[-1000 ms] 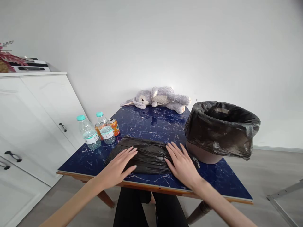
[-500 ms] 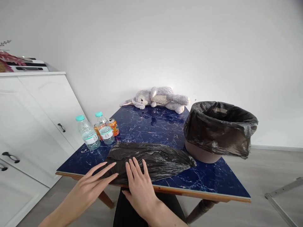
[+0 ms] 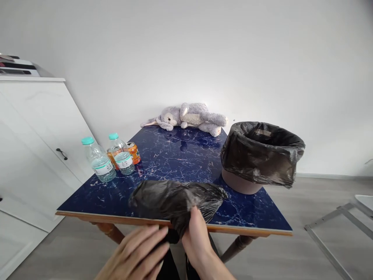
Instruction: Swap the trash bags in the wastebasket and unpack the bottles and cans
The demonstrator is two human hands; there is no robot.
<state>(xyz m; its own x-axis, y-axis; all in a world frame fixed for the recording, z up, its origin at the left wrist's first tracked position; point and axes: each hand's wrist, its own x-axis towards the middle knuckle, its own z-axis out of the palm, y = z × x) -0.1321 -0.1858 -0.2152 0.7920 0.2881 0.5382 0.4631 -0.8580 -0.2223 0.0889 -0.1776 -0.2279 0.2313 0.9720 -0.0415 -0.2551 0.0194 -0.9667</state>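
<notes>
A black plastic garbage bag [image 3: 159, 196] lies crumpled along the front of the blue marbled table [image 3: 171, 159]. My right hand [image 3: 198, 241] grips its near side and pulls a bunched part up over the table's front edge. Only the thumb side shows; the other fingers are hidden by plastic. Apart from the bag, below that edge, my left hand [image 3: 140, 254] has its fingers stretched out, slightly blurred, and holds nothing. At the table's right stands a trash bin [image 3: 240, 182], lined with another black bag [image 3: 259, 157] folded over its rim.
Two water bottles with teal caps [image 3: 100, 163] [image 3: 121, 157] stand at the left, with orange cans [image 3: 133, 153] behind them. A grey plush rabbit [image 3: 189, 116] lies against the wall. White cabinets [image 3: 40, 155] flank the left side; a metal frame [image 3: 329, 249] stands on the right.
My right hand has closed on the bag and drawn its middle toward me, bunching it. My left hand has come off the bag and moved back below the table edge. The view has shifted slightly.
</notes>
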